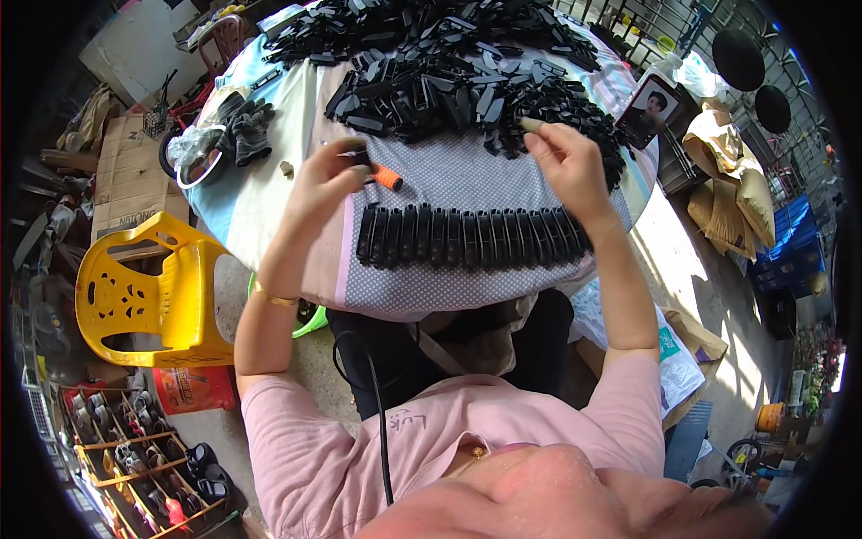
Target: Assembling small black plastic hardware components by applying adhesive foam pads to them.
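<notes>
Over the patterned cloth at the left, my left hand [328,180] is closed, its thumb and fingers curled around something dark that I cannot make out. Right beside those fingertips is an orange cylindrical grip [387,176]; whether it is held or lies on the cloth is unclear. My right hand [570,166] is at the near right edge of a big heap of black plastic pieces [431,94], thumb and index finger apart, a tan cover on one fingertip. Nothing shows between its fingers. Between my forearms, a neat row of slim black plastic parts [471,237] stands side by side near the table's front edge.
Dark gloves [247,130] and a clear plastic bag [195,148] lie at the table's left. A phone [648,110] leans at the right edge. A yellow plastic chair [153,292] stands left; a shoe rack [135,449] is lower left. A black cable [381,404] hangs over my front.
</notes>
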The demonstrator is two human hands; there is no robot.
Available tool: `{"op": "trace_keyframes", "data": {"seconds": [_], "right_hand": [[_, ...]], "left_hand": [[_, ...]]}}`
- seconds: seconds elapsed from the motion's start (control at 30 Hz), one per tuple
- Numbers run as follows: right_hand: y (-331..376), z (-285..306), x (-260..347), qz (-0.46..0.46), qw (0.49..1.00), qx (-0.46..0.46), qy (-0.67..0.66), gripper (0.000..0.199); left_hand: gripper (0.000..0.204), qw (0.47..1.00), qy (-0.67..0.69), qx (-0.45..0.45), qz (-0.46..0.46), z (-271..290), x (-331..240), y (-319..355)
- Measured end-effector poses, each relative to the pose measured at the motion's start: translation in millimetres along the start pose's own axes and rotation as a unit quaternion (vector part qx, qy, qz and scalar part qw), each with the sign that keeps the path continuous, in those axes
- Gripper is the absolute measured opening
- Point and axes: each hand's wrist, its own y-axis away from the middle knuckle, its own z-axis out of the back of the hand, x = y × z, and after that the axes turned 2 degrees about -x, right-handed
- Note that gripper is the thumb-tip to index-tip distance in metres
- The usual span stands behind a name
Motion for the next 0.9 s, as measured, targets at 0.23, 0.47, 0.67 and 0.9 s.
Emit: {"op": "trace_keyframes", "data": {"seconds": [0.23,0.47,0.67,0.9], "right_hand": [[-22.3,-24.8,-56.1,0.078,0.968,0.102,0.216,0.022],[-41.0,-71.0,-45.8,0.021,0.906,0.13,0.403,0.038],[-48.7,-64.2,-63.6,0.015,0.918,0.096,0.383,0.019],[-53.8,-23.4,-22.9,-0.123,0.988,0.097,-0.003,0.016]], "left_hand": [[0.037,0.964,-0.16,0.121,0.175,38.1,8.1,15.1],[0.04,0.945,-0.303,0.108,0.061,25.3,14.7,19.9],[0.035,0.932,-0.351,0.08,0.05,19.5,7.3,2.3],[0.042,0.864,-0.376,-0.007,-0.335,-70.3,-13.5,-29.6]]}}
